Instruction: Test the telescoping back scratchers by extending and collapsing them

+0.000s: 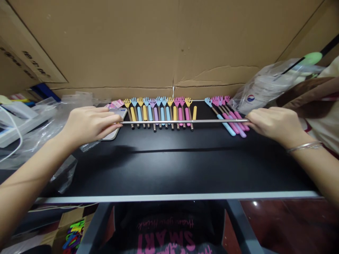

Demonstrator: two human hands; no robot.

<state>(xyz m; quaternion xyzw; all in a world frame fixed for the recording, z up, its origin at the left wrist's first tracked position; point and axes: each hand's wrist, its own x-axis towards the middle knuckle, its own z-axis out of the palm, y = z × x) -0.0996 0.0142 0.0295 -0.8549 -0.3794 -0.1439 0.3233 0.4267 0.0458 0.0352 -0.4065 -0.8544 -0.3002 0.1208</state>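
Observation:
Both of my hands hold a long thin metal rod (pixel 185 121) level above a black table (pixel 169 165). My left hand (pixel 90 124) pinches its left end and my right hand (pixel 275 125) pinches its right end. Under the rod lies a neat row of several small back scratchers (pixel 159 112) with yellow, blue, purple and pink handles and claw-shaped heads pointing away from me. A looser bunch of pink, blue and purple scratchers (pixel 229 118) lies near my right hand.
A white phone or tablet (pixel 116 123) lies under my left hand. Clear plastic bags (pixel 265 84) sit at right, more plastic wrap (pixel 45 123) at left. Cardboard boxes (pixel 169 46) wall the back. A box of coloured items (pixel 72 234) sits below left.

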